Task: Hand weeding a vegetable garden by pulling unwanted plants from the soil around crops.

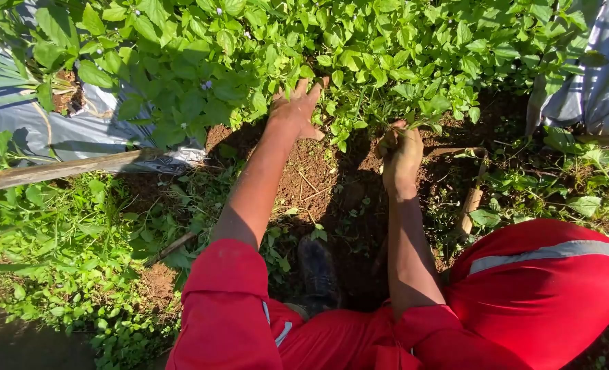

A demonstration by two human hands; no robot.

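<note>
Over on the left, the grey plastic mulch sheet point(16, 116) and the weathered wooden pole point(64, 168) are lying along the bed edge. Your left hand point(296, 108) is spreading its fingers flat, holding nothing, parting the leafy green plants point(359, 55) so the stems show. Your right hand point(402, 159) is fisting tight around a thin green weed stem point(414, 125) low over the reddish-brown soil point(318, 171), probably for root leverage.

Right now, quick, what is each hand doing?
Left hand: open, fingers spread, pressed into the leafy plants.
Right hand: closed around a bunch of plant stems.
</note>
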